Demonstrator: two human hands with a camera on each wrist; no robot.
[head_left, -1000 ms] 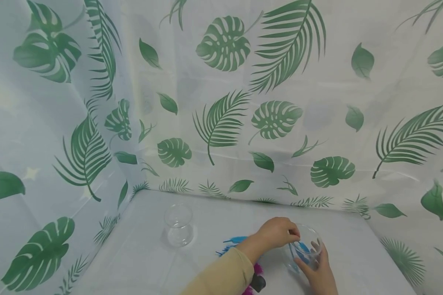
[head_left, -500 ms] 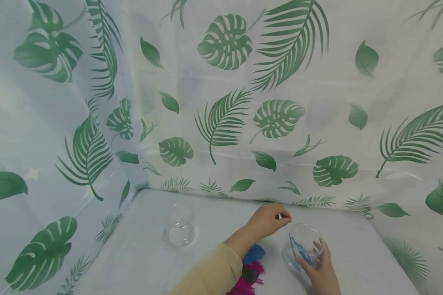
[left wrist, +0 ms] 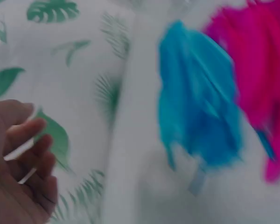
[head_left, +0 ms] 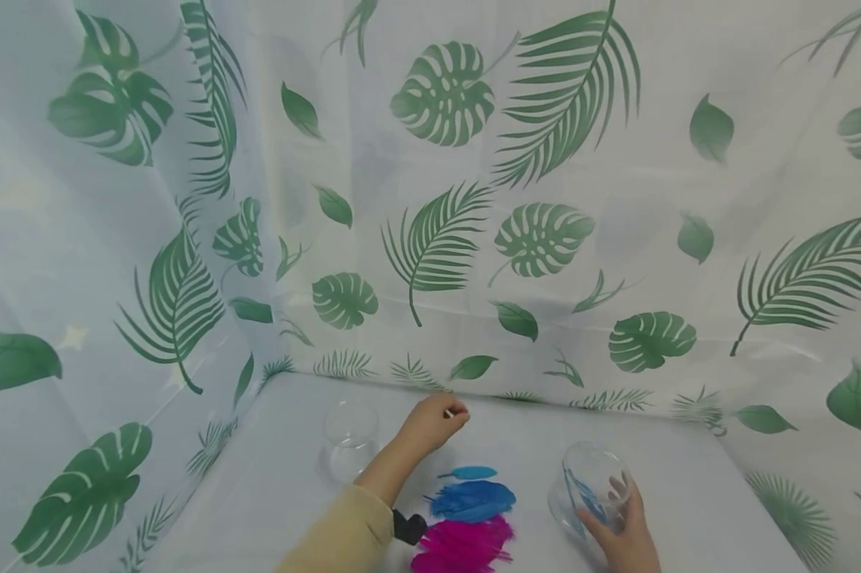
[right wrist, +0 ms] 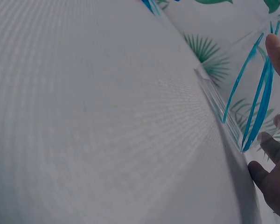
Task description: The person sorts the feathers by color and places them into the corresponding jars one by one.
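My left hand is in the air over the back of the table, its fingers loosely curled around nothing. In front of it lies a pile of blue feathers, one lighter blue feather just behind. Bright pink feathers are heaped nearer to me. On the right, my right hand grips the side of a clear glass jar, thumb in front and fingers behind. Several thin blue feathers stand inside that jar, seen through its wall in the right wrist view.
A second clear glass jar stands at the back left, partly behind my left forearm. A dark object shows beside the left sleeve. White cloth walls with green leaf prints rise behind and beside the white table.
My left hand has moved left, away from the jar rim, where its fingers were a second ago. The feather piles now show uncovered. My right hand stays on the jar.
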